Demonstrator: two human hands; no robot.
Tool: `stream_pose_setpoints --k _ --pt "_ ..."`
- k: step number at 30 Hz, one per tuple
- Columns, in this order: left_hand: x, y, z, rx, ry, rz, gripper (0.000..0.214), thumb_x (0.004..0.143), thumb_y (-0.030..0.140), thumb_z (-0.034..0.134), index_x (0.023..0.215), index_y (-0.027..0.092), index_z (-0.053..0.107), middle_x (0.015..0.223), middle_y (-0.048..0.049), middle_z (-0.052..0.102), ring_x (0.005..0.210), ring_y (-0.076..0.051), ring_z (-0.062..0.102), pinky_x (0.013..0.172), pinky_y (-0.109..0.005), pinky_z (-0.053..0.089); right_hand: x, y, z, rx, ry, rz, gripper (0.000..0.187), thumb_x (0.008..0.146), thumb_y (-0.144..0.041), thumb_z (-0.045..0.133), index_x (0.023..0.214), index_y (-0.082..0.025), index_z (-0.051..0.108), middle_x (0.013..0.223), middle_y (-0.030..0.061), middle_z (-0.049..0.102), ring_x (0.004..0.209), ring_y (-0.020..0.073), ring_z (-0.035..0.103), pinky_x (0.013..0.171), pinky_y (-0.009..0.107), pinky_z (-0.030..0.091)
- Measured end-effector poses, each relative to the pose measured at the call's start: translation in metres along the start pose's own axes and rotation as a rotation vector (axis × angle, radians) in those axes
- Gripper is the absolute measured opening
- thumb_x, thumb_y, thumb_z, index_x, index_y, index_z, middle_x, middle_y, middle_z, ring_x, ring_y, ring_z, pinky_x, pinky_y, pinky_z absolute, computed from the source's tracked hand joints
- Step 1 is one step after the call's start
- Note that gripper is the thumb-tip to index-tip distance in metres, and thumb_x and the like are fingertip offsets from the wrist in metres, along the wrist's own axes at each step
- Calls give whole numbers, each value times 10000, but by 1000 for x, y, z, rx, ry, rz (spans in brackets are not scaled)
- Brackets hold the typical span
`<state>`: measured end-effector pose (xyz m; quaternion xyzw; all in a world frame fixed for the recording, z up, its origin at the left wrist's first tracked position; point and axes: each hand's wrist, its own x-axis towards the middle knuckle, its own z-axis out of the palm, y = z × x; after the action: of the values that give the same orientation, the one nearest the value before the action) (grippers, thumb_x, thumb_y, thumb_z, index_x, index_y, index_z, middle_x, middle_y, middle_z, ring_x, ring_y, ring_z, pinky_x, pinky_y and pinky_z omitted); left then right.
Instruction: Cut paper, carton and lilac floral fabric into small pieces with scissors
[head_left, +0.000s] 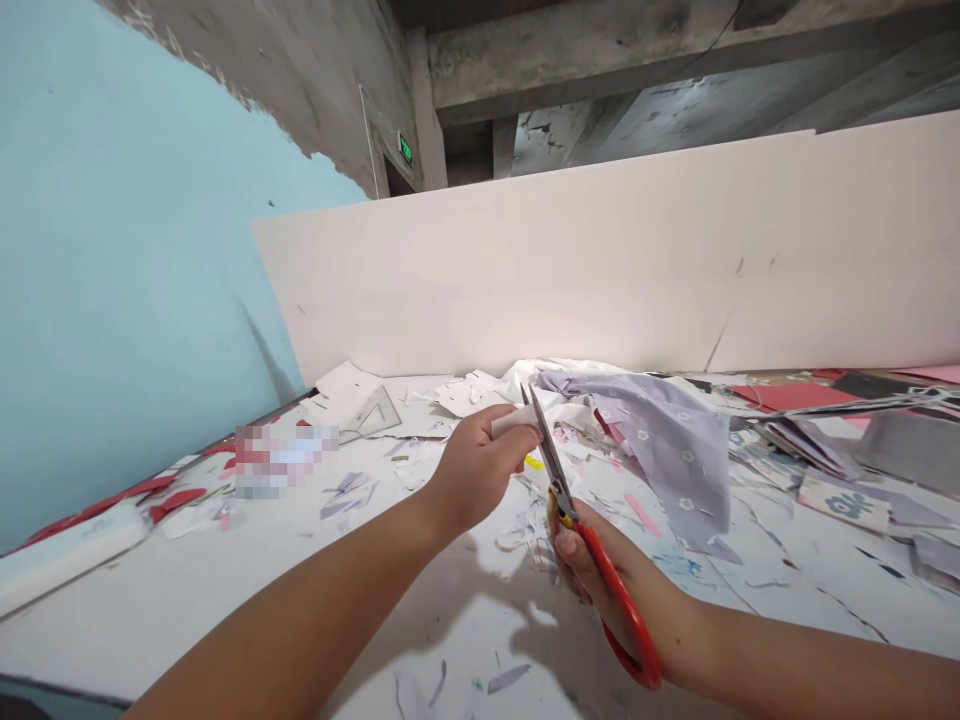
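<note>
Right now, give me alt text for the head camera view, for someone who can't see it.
A right hand holds red-handled scissors at a small pale strip pinched in the left hand, above a white table strewn with scraps and lavender floral fabric.

No wording can be read clearly from where I'm standing. The one proper sign is a small lit green one (406,148) on the concrete wall (337,85), far back, left of the middle and high up, over a dark opening. Bright green characters sit on a dark face inside a pale edge; it may be an exit sign, but it is too small to spell out. Over on the left of the white table (187,570), a patch (286,462) is blurred into coloured squares, its details illegible. Blue marks (679,563) on the right side of the tabletop form no legible letters.
</note>
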<state>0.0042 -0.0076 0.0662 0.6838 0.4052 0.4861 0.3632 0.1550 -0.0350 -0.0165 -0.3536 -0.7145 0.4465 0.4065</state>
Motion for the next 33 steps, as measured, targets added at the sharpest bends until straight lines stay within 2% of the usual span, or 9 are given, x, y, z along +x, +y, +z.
stream_pose_setpoints --k 7,13,24,33 --pt "0 0 0 30 -2 27 255 745 285 454 519 185 387 499 36 374 494 -95 340 483 -228 283 -1 1 -5 -21 -67 33 344 880 -545 305 774 -219 340 669 -31 368 601 118 335 580 268 335" --pt "-2 -1 1 81 2 18 230 749 315 468 560 188 437 500 36 384 476 -94 324 464 -230 260 -4 0 -11 -95 -130 1 361 894 -544 232 802 -219 360 707 -21 358 651 132 337 639 287 337" --pt "-3 -3 1 98 9 21 245 743 302 465 535 186 409 502 29 370 477 -93 309 455 -232 244 -3 1 -13 -100 -124 -20 397 884 -564 227 819 -214 403 715 -12 387 641 131 346 615 287 363" --pt "-3 -4 3 100 5 -11 239 731 276 461 522 185 392 484 41 338 474 -91 299 443 -230 232 -4 -5 -15 -125 -142 -57 392 888 -556 208 813 -213 381 751 3 391 674 141 352 631 292 367"
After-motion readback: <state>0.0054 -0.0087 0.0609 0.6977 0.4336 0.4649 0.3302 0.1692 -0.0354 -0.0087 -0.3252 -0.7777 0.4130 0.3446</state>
